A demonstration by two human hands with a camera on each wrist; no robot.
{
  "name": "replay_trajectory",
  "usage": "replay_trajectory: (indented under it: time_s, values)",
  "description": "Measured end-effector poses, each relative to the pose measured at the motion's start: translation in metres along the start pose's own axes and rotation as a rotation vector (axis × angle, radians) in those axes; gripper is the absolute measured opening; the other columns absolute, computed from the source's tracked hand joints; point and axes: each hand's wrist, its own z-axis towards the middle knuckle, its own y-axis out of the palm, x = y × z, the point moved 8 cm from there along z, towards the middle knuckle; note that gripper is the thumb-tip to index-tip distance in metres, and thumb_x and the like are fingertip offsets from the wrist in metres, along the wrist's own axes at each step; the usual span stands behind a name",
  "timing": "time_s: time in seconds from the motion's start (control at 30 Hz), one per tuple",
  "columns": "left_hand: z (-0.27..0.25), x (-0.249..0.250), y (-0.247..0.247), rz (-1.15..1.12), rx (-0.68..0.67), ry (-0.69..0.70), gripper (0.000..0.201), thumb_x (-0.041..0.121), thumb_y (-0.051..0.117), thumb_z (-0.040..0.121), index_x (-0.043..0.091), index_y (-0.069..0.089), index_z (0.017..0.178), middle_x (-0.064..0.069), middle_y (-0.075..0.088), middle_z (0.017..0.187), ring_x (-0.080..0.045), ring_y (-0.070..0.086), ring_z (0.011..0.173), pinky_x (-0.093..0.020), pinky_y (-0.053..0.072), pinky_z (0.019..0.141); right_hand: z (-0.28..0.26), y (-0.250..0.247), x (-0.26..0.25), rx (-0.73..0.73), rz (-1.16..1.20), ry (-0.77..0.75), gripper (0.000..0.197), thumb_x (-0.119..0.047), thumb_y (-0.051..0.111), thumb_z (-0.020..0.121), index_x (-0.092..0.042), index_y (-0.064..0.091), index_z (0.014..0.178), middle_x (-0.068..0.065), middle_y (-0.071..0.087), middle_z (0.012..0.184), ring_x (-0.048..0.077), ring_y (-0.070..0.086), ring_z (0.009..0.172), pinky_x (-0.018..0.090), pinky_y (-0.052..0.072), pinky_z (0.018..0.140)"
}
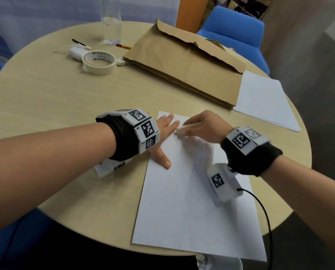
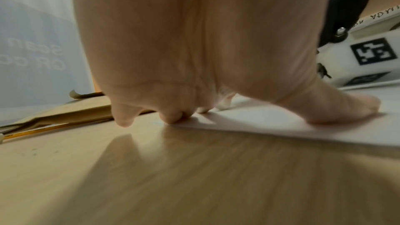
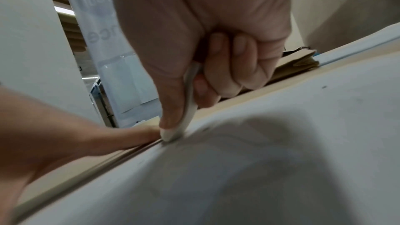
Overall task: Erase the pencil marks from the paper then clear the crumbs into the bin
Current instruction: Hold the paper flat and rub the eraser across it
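A white sheet of paper (image 1: 190,201) lies on the round wooden table (image 1: 55,106) in front of me. My left hand (image 1: 165,133) lies flat on the sheet's upper left corner, fingers straight and thumb spread, pressing it down. My right hand (image 1: 199,126) pinches a white eraser (image 1: 182,130) between thumb and curled fingers, its tip on the paper beside my left fingertips. In the right wrist view the eraser (image 3: 190,107) touches the paper (image 3: 281,143) close to its edge, with a few dark specks around. Pencil marks are too faint to make out.
A brown paper bag (image 1: 184,61) lies flat behind the sheet, with a stack of white paper (image 1: 264,102) to its right. Masking tape (image 1: 99,62), a pencil (image 1: 123,46), a second white eraser (image 1: 120,62) and a clear glass (image 1: 112,24) sit at the far left. Blue chairs (image 1: 234,34) surround the table.
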Motion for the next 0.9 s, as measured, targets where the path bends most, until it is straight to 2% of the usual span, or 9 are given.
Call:
replay_trajectory:
  time_s: [0.07, 0.17, 0.37, 0.43, 0.53, 0.6, 0.73, 0.8, 0.9]
  values:
    - [0.0, 0.0, 0.001, -0.006, 0.004, 0.003, 0.126, 0.061, 0.068, 0.069, 0.017, -0.022, 0.147, -0.005, -0.025, 0.156, -0.02, -0.017, 0.146, -0.049, -0.004, 0.116, -0.014, 0.01, 0.005, -0.093, -0.082, -0.023, 0.032, -0.036, 0.072, 0.077, -0.022, 0.071, 0.106, -0.003, 0.071, 0.102, 0.011, 0.062, 0.098, 0.021, 0.043, 0.082]
    - [0.0, 0.001, 0.002, -0.014, 0.005, 0.008, 0.126, 0.06, 0.068, 0.07, 0.017, -0.022, 0.147, -0.005, -0.026, 0.155, -0.02, -0.017, 0.146, -0.048, -0.005, 0.116, -0.027, 0.019, 0.005, -0.244, -0.113, -0.042, 0.027, -0.04, 0.074, 0.074, -0.027, 0.074, 0.096, -0.005, 0.072, 0.093, 0.008, 0.06, 0.086, 0.021, 0.045, 0.077]
    - [0.001, 0.001, 0.001, -0.02, 0.005, 0.011, 0.127, 0.06, 0.069, 0.069, 0.017, -0.022, 0.147, -0.005, -0.026, 0.155, -0.02, -0.017, 0.146, -0.046, -0.004, 0.116, 0.0, 0.001, 0.0, 0.022, -0.054, -0.006, 0.036, -0.042, 0.072, 0.075, -0.022, 0.071, 0.105, -0.001, 0.071, 0.104, 0.016, 0.062, 0.101, 0.027, 0.047, 0.09]
    - [0.001, 0.0, 0.002, -0.032, 0.007, 0.018, 0.127, 0.059, 0.07, 0.069, 0.017, -0.022, 0.147, -0.005, -0.026, 0.155, -0.019, -0.018, 0.145, -0.045, -0.005, 0.116, -0.011, 0.007, 0.004, -0.027, -0.136, -0.029, 0.032, -0.038, 0.071, 0.077, -0.023, 0.071, 0.106, 0.0, 0.072, 0.105, 0.014, 0.062, 0.096, 0.027, 0.047, 0.09]
    - [0.003, 0.0, 0.003, -0.033, 0.006, 0.031, 0.128, 0.059, 0.07, 0.068, 0.018, -0.022, 0.147, -0.004, -0.027, 0.155, -0.019, -0.019, 0.145, -0.045, -0.007, 0.116, -0.024, 0.014, 0.004, -0.177, -0.183, -0.065, 0.028, -0.037, 0.072, 0.077, -0.025, 0.073, 0.102, -0.003, 0.073, 0.099, 0.01, 0.06, 0.087, 0.022, 0.045, 0.081]
    - [0.004, 0.001, 0.003, -0.004, 0.001, 0.03, 0.128, 0.061, 0.069, 0.068, 0.018, -0.023, 0.146, -0.004, -0.027, 0.155, -0.019, -0.019, 0.145, -0.047, -0.007, 0.115, -0.014, 0.009, -0.001, -0.136, -0.163, -0.057, 0.03, -0.039, 0.072, 0.076, -0.024, 0.072, 0.103, -0.004, 0.071, 0.097, 0.01, 0.06, 0.088, 0.022, 0.044, 0.081]
    - [0.002, 0.0, 0.003, -0.013, 0.011, 0.029, 0.127, 0.061, 0.068, 0.069, 0.017, -0.023, 0.146, -0.005, -0.027, 0.155, -0.02, -0.018, 0.145, -0.046, -0.006, 0.116, -0.007, 0.003, -0.005, 0.019, -0.147, -0.057, 0.03, -0.043, 0.071, 0.075, -0.027, 0.072, 0.101, 0.0, 0.072, 0.096, 0.017, 0.062, 0.092, 0.031, 0.05, 0.088]
    - [0.002, 0.001, 0.003, -0.03, 0.016, 0.035, 0.127, 0.059, 0.07, 0.069, 0.017, -0.021, 0.147, -0.004, -0.026, 0.155, -0.019, -0.018, 0.145, -0.044, -0.006, 0.116, -0.021, 0.01, -0.002, -0.044, -0.251, -0.095, 0.023, -0.041, 0.069, 0.078, -0.029, 0.072, 0.098, -0.004, 0.07, 0.088, 0.016, 0.06, 0.085, 0.032, 0.051, 0.085]
    - [0.003, 0.002, 0.003, -0.019, 0.007, 0.04, 0.127, 0.058, 0.07, 0.069, 0.017, -0.022, 0.147, -0.005, -0.026, 0.155, -0.02, -0.018, 0.145, -0.044, -0.007, 0.116, -0.035, 0.014, 0.0, -0.164, -0.354, -0.097, 0.025, -0.043, 0.067, 0.079, -0.032, 0.071, 0.1, -0.009, 0.068, 0.091, 0.014, 0.059, 0.089, 0.029, 0.048, 0.08]
